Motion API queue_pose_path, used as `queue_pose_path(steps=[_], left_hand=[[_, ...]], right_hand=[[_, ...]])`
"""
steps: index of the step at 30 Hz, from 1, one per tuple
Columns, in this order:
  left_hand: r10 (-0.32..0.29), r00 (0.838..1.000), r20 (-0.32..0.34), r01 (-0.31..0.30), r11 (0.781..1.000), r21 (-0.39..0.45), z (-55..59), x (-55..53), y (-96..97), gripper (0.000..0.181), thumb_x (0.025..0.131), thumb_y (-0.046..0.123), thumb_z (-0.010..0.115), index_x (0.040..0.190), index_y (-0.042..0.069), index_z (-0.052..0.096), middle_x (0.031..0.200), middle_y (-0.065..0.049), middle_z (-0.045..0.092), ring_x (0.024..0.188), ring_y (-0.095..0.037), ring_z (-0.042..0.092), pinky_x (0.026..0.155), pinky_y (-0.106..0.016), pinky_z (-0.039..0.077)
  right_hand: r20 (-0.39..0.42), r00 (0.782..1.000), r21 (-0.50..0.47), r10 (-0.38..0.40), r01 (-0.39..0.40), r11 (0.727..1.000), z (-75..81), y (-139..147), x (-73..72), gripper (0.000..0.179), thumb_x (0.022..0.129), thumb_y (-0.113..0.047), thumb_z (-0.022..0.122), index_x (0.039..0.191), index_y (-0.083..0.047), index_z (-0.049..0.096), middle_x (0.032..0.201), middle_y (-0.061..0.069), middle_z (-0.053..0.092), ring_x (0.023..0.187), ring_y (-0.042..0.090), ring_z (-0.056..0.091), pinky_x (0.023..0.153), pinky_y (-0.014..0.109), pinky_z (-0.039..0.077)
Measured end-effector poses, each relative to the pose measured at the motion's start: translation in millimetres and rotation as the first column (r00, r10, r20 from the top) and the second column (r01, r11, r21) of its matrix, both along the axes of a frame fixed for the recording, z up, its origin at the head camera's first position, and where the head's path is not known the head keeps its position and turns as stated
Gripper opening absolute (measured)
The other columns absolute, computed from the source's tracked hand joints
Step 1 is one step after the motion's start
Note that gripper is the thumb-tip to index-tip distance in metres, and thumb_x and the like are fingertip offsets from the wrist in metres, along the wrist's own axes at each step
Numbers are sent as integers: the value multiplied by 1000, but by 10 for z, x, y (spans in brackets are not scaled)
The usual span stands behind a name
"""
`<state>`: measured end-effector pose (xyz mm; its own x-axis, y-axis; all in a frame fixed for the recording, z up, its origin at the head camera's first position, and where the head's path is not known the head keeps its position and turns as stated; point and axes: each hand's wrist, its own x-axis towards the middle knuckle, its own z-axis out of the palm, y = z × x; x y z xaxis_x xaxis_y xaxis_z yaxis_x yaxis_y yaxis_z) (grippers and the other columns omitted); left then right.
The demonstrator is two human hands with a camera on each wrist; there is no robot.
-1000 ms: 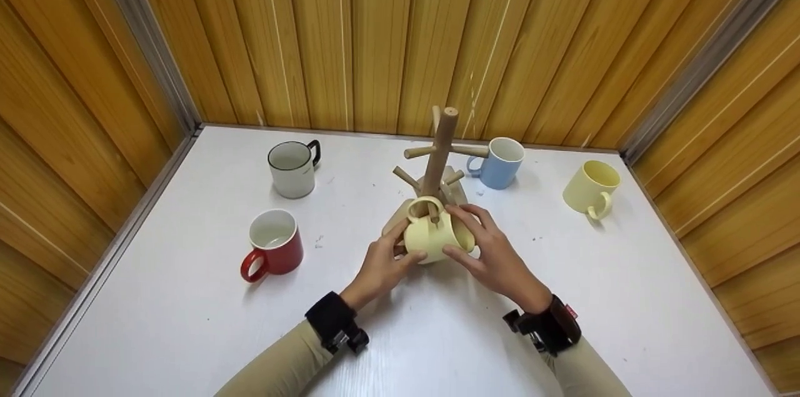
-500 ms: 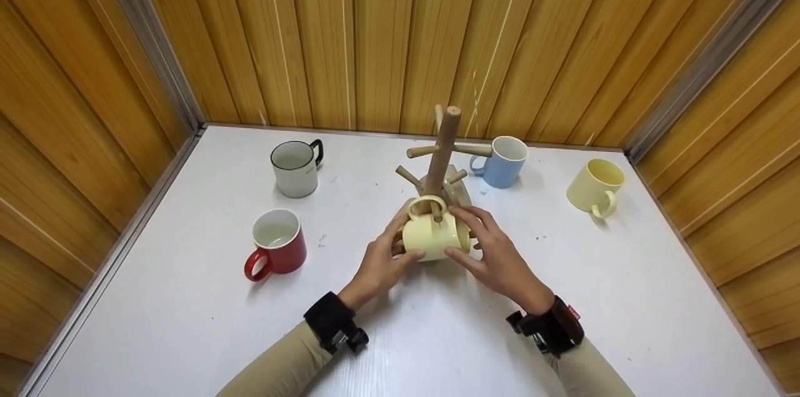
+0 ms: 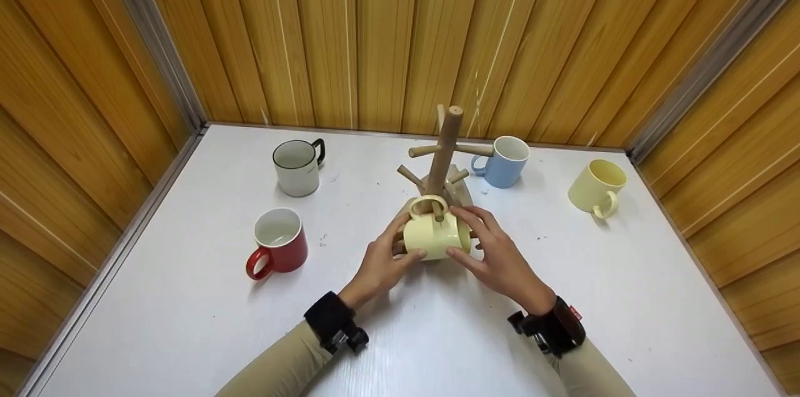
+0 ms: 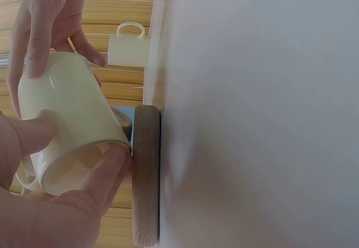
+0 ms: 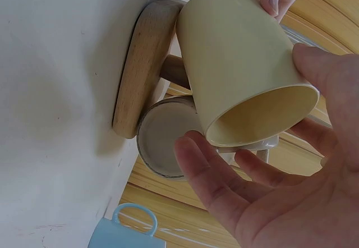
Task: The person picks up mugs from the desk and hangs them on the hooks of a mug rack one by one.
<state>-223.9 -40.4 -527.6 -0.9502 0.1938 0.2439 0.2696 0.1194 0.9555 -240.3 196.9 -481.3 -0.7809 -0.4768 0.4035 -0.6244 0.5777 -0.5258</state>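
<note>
A pale yellow mug point(image 3: 432, 239) lies sideways between both hands at the front of a wooden mug tree point(image 3: 445, 147). Its handle is uppermost, and a low peg shows through the handle's loop. My left hand point(image 3: 381, 262) grips the base end, thumb on the near side and fingers behind. At the mouth end, my right hand point(image 3: 497, 256) holds the mug by thumb and fingers around the rim, as the right wrist view also shows. Behind it, a greyish mug point(image 5: 168, 138) hangs on the tree, its round bottom visible and the rest partly hidden.
To the left stand a red mug point(image 3: 281, 247) and a white mug with a dark rim point(image 3: 297, 172). A blue mug point(image 3: 505, 165) is behind the tree's right side, another yellow mug point(image 3: 594, 187) farther right. Wooden panels point(image 3: 387, 40) wall the white table point(image 3: 187, 322).
The yellow mug has turned slightly, so less of its mouth faces the head camera. Both hands keep their hold. The whole head view has shifted a little.
</note>
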Motion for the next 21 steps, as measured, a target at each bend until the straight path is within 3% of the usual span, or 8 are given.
queue_pose_path(steps=[9, 17, 21], left_hand=[[-12, 1000, 14, 12, 1000, 19, 7, -17, -17, 74, 94, 4, 74, 157, 3, 36, 133, -33, 60, 113, -38, 68, 94, -43, 58], [1, 1000, -5, -1, 999, -38, 29, -57, -83, 73, 95, 16, 75, 157, 6, 37, 135, -28, 61, 112, -36, 69, 91, -42, 59], [42, 999, -14, -43, 996, -73, 73, -111, -132, 70, 97, 23, 74, 157, 9, 39, 137, -26, 61, 108, -33, 71, 88, -41, 60]], right_hand=[[9, 1000, 6, -8, 7, 1000, 8, 3, 7, 69, 94, -32, 77, 154, -17, 48, 152, 16, 45, 98, 20, 62, 78, 44, 61], [32, 999, -9, 11, -11, 1000, 11, 21, 25, 70, 94, -29, 78, 155, -16, 46, 153, 19, 43, 99, 30, 67, 78, 48, 61], [41, 999, -13, 19, -18, 1000, -3, 31, 38, 71, 94, -30, 77, 156, -17, 44, 153, 17, 42, 100, 32, 69, 76, 49, 61]])
